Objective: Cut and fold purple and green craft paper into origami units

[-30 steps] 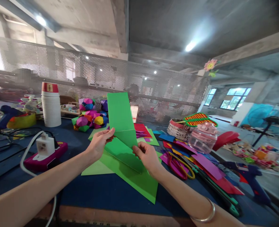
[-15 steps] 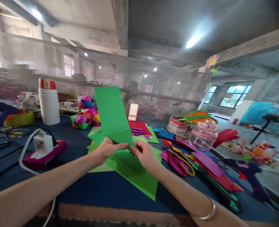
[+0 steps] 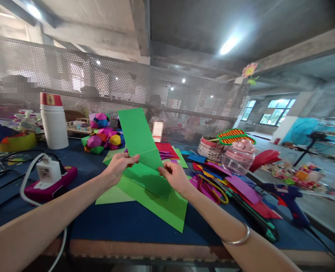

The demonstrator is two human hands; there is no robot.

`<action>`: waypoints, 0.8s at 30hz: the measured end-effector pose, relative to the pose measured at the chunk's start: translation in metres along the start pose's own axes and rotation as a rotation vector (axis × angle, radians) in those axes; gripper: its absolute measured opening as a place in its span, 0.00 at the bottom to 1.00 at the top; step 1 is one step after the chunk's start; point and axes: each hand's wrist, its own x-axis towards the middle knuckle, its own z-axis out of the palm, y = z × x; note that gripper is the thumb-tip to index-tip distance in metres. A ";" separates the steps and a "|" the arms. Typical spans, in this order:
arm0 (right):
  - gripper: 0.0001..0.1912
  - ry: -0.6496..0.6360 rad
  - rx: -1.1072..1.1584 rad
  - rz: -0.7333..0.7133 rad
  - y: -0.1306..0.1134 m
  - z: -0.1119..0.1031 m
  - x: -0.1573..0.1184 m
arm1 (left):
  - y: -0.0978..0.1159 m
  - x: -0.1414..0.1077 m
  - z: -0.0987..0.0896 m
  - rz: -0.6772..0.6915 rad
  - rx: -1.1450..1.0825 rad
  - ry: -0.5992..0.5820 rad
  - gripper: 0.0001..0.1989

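Observation:
A creased green paper strip (image 3: 139,132) is held up over the table by both hands, its upper panel leaning up and back. My left hand (image 3: 121,166) pinches its left edge near the crease, thumb on top. On the right edge, my right hand (image 3: 173,176) pinches the strip between thumb and fingers. Below it a darker green sheet (image 3: 147,181) lies over light green sheets (image 3: 167,211) on the blue table. Red and purple papers (image 3: 167,151) lie just behind.
To the left are a purple power strip (image 3: 50,185), stacked paper cups (image 3: 54,126) and folded paper balls (image 3: 99,139). On the right lie scissors (image 3: 224,194), coloured papers (image 3: 244,189), a clear bottle (image 3: 238,158) and a blue glue gun (image 3: 292,204).
My left hand has moved up and left along the strip's edge, to the crease. My right hand has shifted slightly up. The strip's top leans a little lower and farther right.

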 end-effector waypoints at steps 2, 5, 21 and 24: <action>0.18 -0.004 -0.011 -0.007 0.001 0.001 0.000 | -0.002 0.001 -0.001 -0.003 -0.006 0.005 0.22; 0.18 -0.010 -0.022 -0.023 0.001 0.001 0.000 | -0.003 0.002 -0.002 -0.008 -0.016 0.016 0.23; 0.15 -0.036 -0.073 -0.102 -0.005 0.003 -0.008 | 0.004 0.000 -0.001 -0.019 -0.235 -0.112 0.10; 0.15 -0.038 -0.065 -0.113 -0.006 0.001 -0.009 | 0.010 0.000 -0.003 -0.063 -0.308 -0.177 0.10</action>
